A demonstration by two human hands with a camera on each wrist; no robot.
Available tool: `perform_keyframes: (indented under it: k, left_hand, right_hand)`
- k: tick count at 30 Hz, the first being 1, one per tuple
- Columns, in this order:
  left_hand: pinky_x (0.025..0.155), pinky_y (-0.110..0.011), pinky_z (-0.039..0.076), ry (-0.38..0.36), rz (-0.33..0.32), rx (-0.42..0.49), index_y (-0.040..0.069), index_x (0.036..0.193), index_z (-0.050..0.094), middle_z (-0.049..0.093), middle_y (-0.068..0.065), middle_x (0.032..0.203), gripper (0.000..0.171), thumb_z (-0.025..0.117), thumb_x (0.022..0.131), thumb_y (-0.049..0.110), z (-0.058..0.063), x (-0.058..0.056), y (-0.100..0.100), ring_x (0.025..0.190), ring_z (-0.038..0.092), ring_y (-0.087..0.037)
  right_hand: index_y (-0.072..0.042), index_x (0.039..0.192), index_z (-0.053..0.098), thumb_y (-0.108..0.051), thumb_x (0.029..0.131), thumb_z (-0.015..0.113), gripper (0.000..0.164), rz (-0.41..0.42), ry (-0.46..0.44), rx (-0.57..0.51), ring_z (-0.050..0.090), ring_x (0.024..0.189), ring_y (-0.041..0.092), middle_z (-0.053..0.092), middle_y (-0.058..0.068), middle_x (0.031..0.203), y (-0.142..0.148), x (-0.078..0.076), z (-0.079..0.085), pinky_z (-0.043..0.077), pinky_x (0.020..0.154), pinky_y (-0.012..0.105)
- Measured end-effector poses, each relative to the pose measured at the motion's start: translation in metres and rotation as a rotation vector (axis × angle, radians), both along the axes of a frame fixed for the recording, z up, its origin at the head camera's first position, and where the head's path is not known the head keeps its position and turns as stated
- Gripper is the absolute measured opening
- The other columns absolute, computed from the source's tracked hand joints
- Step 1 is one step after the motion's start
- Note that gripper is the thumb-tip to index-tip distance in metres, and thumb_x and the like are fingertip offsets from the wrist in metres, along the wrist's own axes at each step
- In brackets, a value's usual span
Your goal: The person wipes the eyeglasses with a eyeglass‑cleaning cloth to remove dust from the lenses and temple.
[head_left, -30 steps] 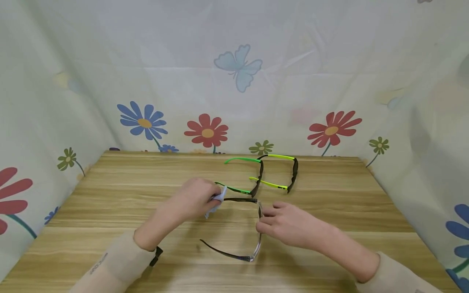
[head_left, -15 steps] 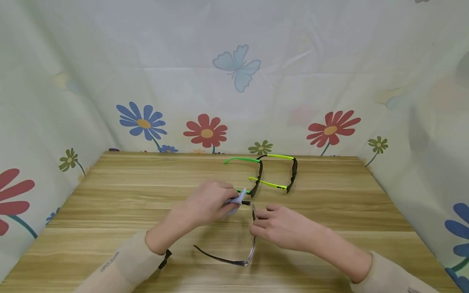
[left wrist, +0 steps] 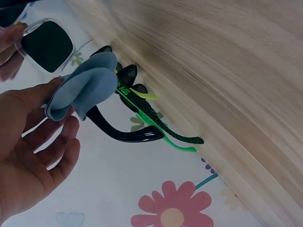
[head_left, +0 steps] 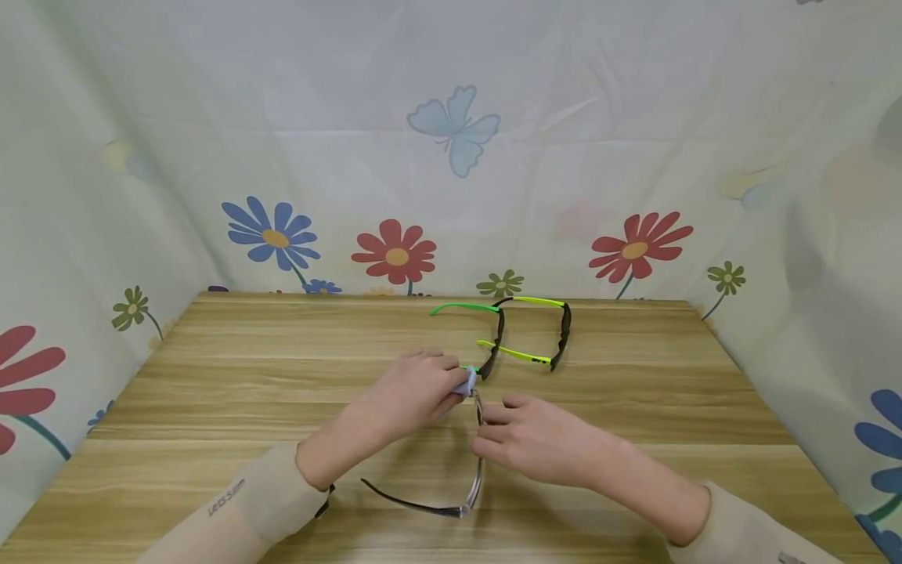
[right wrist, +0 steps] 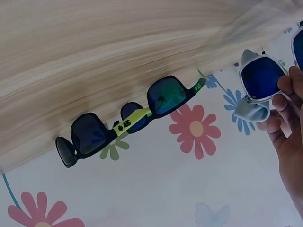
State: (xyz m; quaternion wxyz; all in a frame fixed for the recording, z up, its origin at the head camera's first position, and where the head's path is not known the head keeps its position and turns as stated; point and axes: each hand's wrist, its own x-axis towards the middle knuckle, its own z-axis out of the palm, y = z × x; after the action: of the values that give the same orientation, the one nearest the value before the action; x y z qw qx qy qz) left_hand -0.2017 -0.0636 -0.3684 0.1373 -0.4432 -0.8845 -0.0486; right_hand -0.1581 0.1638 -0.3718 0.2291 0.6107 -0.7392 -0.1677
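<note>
My left hand (head_left: pixel 416 395) pinches a folded light-blue cloth (left wrist: pixel 90 82) around the far temple of a pair of sunglasses, close to the hinge. The temple's black curved tip (left wrist: pixel 128 135) sticks out of the cloth in the left wrist view. These sunglasses (right wrist: pixel 261 78) have a clear front frame and dark blue lenses. My right hand (head_left: pixel 528 439) grips the middle of that front frame from the right. The near black temple (head_left: pixel 412 499) is unfolded and points left. Cloth and fingers hide most of the far temple.
Behind the hands, sunglasses with green temples (head_left: pixel 465 307) and sunglasses with yellow temples (head_left: pixel 521 354) stand unfolded on the wooden table (head_left: pixel 282 352). A flowered curtain (head_left: pixel 338 157) borders the table at the back and sides.
My left hand has slid the cloth rightward along the far temple toward the hinge. The held sunglasses and my right hand have shifted slightly left.
</note>
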Motion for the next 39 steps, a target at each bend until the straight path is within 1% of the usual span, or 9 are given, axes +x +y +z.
perform_keyframes:
  k: [9, 15, 18, 22, 25, 27, 31, 36, 39]
  left_hand:
    - [0.069, -0.033, 0.051, -0.002, 0.002, -0.013, 0.016, 0.094, 0.073, 0.063, 0.005, 0.085, 0.011, 0.078, 0.094, 0.026, -0.003, -0.003, 0.000, 0.077, 0.057, -0.015]
    - [0.071, -0.034, 0.052, 0.028, 0.017, -0.064, 0.016, 0.095, 0.072, 0.061, 0.005, 0.087, 0.012, 0.076, 0.096, 0.027, -0.003, -0.001, 0.001, 0.080, 0.058, -0.016]
    - [0.075, -0.036, 0.053, 0.031, 0.025, -0.090, 0.015, 0.097, 0.071, 0.061, 0.004, 0.090, 0.013, 0.073, 0.097, 0.028, -0.003, -0.001, 0.000, 0.084, 0.059, -0.016]
    - [0.075, -0.036, 0.053, 0.063, 0.035, -0.139, 0.013, 0.101, 0.067, 0.060, 0.003, 0.093, 0.015, 0.069, 0.101, 0.028, -0.008, 0.000, 0.000, 0.089, 0.059, -0.017]
    - [0.072, -0.034, 0.052, 0.093, 0.038, -0.153, 0.012, 0.100, 0.065, 0.058, 0.002, 0.092, 0.016, 0.069, 0.101, 0.028, -0.012, -0.001, -0.001, 0.087, 0.057, -0.017]
    - [0.071, -0.034, 0.051, 0.095, 0.039, -0.148, 0.012, 0.100, 0.064, 0.058, 0.002, 0.092, 0.016, 0.069, 0.101, 0.027, -0.014, -0.001, -0.002, 0.085, 0.056, -0.017]
    - [0.077, -0.037, 0.053, 0.062, 0.050, -0.142, 0.013, 0.102, 0.066, 0.061, 0.002, 0.096, 0.015, 0.068, 0.101, 0.028, -0.017, -0.004, -0.004, 0.090, 0.059, -0.017]
    - [0.085, -0.041, 0.053, -0.056, 0.076, -0.130, 0.012, 0.106, 0.067, 0.064, 0.000, 0.103, 0.016, 0.066, 0.103, 0.027, -0.018, -0.007, -0.010, 0.100, 0.063, -0.021]
    - [0.089, -0.044, 0.053, -0.106, 0.091, -0.120, 0.010, 0.109, 0.069, 0.066, -0.002, 0.105, 0.018, 0.067, 0.102, 0.026, -0.018, -0.010, -0.016, 0.103, 0.064, -0.023]
  right_hand:
    - [-0.017, 0.104, 0.060, -0.017, 0.097, 0.058, 0.007, 0.019, 0.027, 0.005, 0.051, 0.089, 0.012, 0.063, -0.011, 0.092, -0.003, 0.001, 0.002, 0.036, 0.070, 0.025]
    - [-0.017, 0.104, 0.061, -0.014, 0.096, 0.061, 0.008, 0.028, 0.023, -0.009, 0.049, 0.085, 0.012, 0.062, -0.011, 0.089, -0.001, 0.002, 0.004, 0.035, 0.069, 0.025]
    - [-0.017, 0.105, 0.062, -0.014, 0.096, 0.062, 0.009, 0.037, 0.032, -0.009, 0.049, 0.084, 0.011, 0.061, -0.011, 0.088, 0.000, 0.001, 0.005, 0.035, 0.069, 0.025]
    - [-0.018, 0.104, 0.062, -0.014, 0.097, 0.055, 0.011, 0.059, 0.064, -0.019, 0.049, 0.084, 0.011, 0.059, -0.010, 0.087, 0.001, 0.000, 0.006, 0.035, 0.069, 0.025]
    - [-0.018, 0.105, 0.063, -0.015, 0.097, 0.050, 0.015, 0.070, 0.087, -0.032, 0.051, 0.084, 0.010, 0.059, -0.010, 0.087, 0.002, -0.002, 0.006, 0.035, 0.069, 0.025]
    - [-0.018, 0.105, 0.063, -0.015, 0.098, 0.049, 0.016, 0.070, 0.094, -0.036, 0.051, 0.084, 0.010, 0.059, -0.010, 0.087, 0.003, -0.003, 0.005, 0.035, 0.069, 0.025]
    - [-0.017, 0.106, 0.064, -0.016, 0.099, 0.048, 0.018, 0.071, 0.093, -0.042, 0.051, 0.084, 0.010, 0.059, -0.009, 0.088, 0.005, -0.004, 0.004, 0.036, 0.069, 0.025]
    - [-0.016, 0.106, 0.065, -0.013, 0.099, 0.046, 0.020, 0.069, 0.076, -0.049, 0.053, 0.084, 0.010, 0.060, -0.008, 0.089, 0.008, -0.005, 0.003, 0.036, 0.071, 0.025]
    - [-0.015, 0.106, 0.066, -0.012, 0.099, 0.048, 0.020, 0.056, 0.054, -0.052, 0.054, 0.085, 0.010, 0.062, -0.008, 0.090, 0.011, -0.006, 0.003, 0.036, 0.071, 0.026]
